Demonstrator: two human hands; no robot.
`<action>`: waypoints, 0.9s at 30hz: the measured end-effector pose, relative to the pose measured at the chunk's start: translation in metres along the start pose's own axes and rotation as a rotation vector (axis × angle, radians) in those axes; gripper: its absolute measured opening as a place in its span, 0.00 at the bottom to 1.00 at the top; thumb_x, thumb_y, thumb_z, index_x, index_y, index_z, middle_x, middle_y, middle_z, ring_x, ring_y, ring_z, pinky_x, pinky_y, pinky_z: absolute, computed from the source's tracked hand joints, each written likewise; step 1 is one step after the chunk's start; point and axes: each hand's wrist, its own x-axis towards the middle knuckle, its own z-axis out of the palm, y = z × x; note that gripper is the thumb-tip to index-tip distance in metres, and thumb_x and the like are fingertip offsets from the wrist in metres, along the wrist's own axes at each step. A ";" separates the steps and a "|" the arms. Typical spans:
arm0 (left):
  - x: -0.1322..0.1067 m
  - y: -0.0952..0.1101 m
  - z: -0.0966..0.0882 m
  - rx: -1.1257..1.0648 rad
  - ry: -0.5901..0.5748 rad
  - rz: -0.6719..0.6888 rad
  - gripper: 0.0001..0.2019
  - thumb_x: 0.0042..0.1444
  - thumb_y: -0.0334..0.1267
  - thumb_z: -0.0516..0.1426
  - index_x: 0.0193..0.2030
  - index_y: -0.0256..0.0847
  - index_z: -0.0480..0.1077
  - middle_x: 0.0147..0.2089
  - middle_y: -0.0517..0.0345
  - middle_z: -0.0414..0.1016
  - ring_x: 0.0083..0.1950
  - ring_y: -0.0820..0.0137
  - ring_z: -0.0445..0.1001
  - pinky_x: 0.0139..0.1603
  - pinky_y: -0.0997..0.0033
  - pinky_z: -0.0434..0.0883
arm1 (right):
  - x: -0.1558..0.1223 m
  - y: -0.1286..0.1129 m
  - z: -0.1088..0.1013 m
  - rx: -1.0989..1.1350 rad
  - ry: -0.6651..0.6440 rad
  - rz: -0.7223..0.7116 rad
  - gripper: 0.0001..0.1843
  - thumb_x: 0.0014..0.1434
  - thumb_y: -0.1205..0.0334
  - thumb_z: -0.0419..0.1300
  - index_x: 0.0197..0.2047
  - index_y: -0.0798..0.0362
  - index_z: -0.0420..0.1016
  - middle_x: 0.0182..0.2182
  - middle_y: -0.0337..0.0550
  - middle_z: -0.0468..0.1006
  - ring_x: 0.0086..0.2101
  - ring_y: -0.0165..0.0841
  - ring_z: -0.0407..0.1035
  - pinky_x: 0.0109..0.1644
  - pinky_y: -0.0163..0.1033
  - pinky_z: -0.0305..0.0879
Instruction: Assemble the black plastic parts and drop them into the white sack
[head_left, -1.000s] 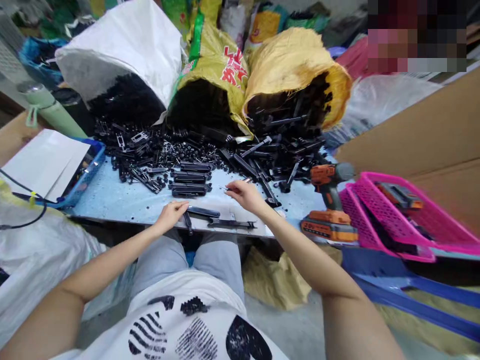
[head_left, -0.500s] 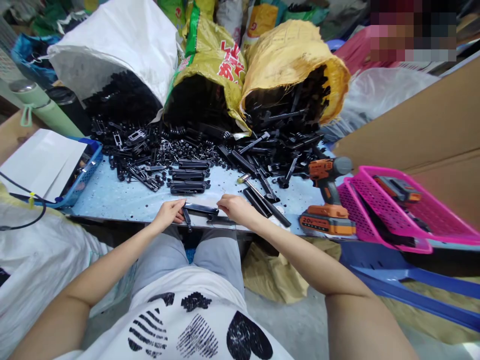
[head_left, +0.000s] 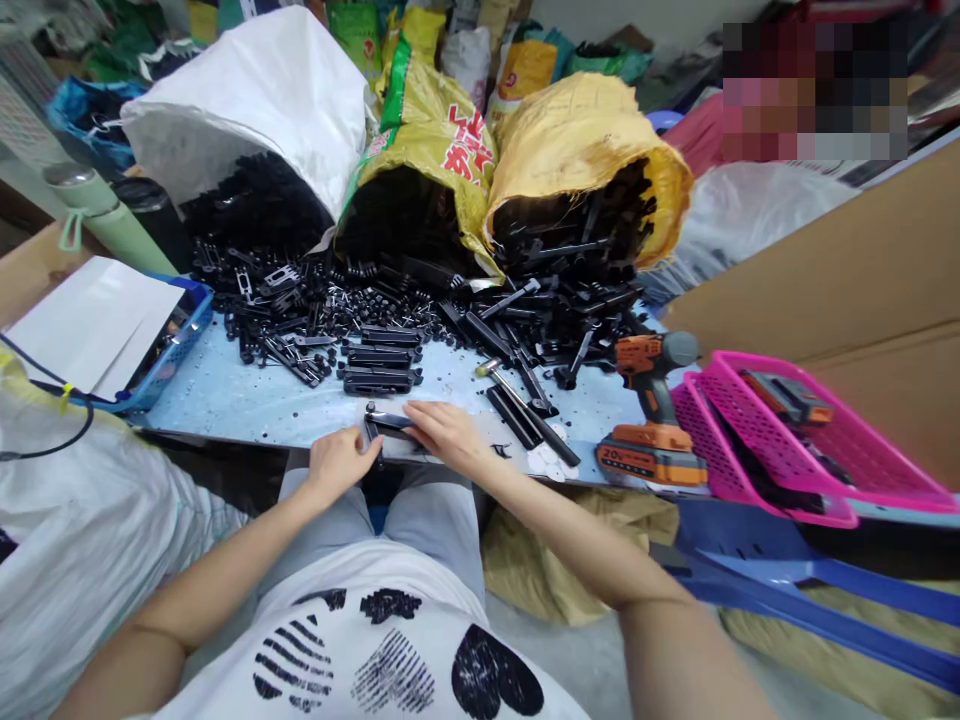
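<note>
At the table's near edge lies a long black bar with a short black arm angled toward me at its left end. My left hand is closed, its thumb and fingertips pinching that short arm. My right hand grips the bar from the right, fingers over its top and hiding much of its right part. Just beyond are several similar black assemblies in a stacked row. A hammer rests to the right, beside loose black bars.
Black parts spill from a white sack, a green-yellow sack and a yellow sack. An orange cordless drill stands beside pink baskets. A blue basket with papers is at left.
My right hand has slid left along the bar. My left hand has shifted from the bar's end down to the short arm. The view has tilted slightly.
</note>
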 end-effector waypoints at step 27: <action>0.022 0.031 0.020 0.116 0.052 0.619 0.25 0.56 0.52 0.55 0.52 0.34 0.67 0.51 0.39 0.70 0.56 0.52 0.65 0.52 0.56 0.63 | -0.063 0.002 0.025 0.040 0.194 0.156 0.27 0.63 0.54 0.52 0.63 0.54 0.59 0.59 0.58 0.63 0.57 0.43 0.61 0.56 0.51 0.62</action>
